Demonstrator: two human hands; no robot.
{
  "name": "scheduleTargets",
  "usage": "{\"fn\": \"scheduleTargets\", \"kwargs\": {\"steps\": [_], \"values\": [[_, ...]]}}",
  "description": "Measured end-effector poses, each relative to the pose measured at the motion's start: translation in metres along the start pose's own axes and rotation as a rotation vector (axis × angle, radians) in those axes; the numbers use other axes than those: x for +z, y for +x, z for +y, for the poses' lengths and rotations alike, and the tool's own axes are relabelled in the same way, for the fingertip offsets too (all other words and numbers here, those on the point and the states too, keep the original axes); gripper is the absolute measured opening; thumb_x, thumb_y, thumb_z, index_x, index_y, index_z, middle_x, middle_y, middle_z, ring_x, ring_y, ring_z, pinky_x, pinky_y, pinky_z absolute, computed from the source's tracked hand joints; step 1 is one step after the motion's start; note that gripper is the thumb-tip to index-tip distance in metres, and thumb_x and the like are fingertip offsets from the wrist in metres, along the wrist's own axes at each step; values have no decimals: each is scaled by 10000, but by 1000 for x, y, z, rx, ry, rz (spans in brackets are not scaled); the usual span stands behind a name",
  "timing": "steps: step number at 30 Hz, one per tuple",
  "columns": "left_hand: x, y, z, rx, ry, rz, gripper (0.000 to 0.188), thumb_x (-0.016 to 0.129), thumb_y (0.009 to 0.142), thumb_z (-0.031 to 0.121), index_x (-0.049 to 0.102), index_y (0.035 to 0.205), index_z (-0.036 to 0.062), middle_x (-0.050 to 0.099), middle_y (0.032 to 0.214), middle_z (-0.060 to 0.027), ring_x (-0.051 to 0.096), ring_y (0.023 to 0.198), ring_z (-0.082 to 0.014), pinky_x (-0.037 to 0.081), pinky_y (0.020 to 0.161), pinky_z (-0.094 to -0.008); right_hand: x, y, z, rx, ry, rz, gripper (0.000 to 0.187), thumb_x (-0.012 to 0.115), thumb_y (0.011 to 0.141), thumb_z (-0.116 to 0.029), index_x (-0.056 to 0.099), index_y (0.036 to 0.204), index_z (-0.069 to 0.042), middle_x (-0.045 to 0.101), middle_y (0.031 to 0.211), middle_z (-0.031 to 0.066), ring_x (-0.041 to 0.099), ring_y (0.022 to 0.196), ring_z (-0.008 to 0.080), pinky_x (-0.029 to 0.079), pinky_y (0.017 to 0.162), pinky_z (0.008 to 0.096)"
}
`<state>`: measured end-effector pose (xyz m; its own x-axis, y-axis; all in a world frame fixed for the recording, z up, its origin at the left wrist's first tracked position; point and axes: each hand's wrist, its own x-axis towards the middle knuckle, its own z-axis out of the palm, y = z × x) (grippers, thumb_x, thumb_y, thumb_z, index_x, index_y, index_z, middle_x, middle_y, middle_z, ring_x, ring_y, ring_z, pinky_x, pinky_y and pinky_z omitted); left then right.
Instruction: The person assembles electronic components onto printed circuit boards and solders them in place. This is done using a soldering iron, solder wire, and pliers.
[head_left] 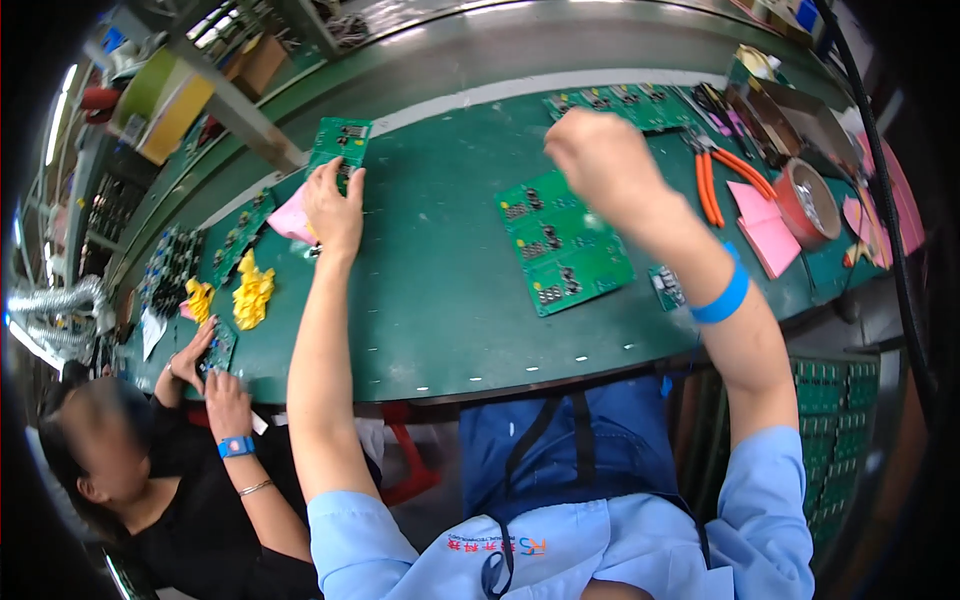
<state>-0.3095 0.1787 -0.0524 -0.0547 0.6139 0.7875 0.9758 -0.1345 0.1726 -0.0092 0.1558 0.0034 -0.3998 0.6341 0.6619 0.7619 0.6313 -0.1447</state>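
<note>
My left hand [335, 208] is on a green circuit board [342, 132] at the far left of the bench, thumb and fingers gripping its near part. A pink sheet [291, 217] lies beside that hand. Slightly blurred, my right hand [606, 160] is closed above the far right edge of a larger green circuit board panel [570, 255]; what its fingers hold, if anything, is hidden. Behind it sits a row of joined circuit boards [640, 105]. A small circuit board [667, 287] lies under my right forearm, which wears a blue wrist strap [724, 288].
Orange-handled cutters [708, 165], pink pads [765, 230] and a tape roll [808, 203] are at right, with a brown box [800, 125] behind. To the left, a co-worker's hands [225, 395] handle a small board near crumpled yellow material [253, 291]. A black cable [880, 180] hangs at right.
</note>
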Motion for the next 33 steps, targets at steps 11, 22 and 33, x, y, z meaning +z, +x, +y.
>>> {"fn": "scheduleTargets", "kwargs": {"steps": [11,22,33], "values": [[26,-11,4,140,265,-228,360,580,668,285,514,948,68,488,960,-141,445,915,-275,326,788,-348,6,-49,66,563,762,-13,151,512,741,-87,555,803,44,569,671,73,569,579,121,446,453,204],[-54,-72,206,510,-496,-584,304,637,580,104,520,852,37,492,827,-106,484,764,-258,392,674,-335,12,-61,67,398,511,-169,164,537,681,-110,579,776,16,579,709,119,556,627,182,438,584,276],[-38,-90,218,504,-414,-504,315,621,581,81,538,884,68,447,748,-78,450,669,-212,372,594,-301,10,-59,62,338,505,-129,159,537,689,-113,576,779,12,572,725,119,557,628,187,439,579,277]]}}
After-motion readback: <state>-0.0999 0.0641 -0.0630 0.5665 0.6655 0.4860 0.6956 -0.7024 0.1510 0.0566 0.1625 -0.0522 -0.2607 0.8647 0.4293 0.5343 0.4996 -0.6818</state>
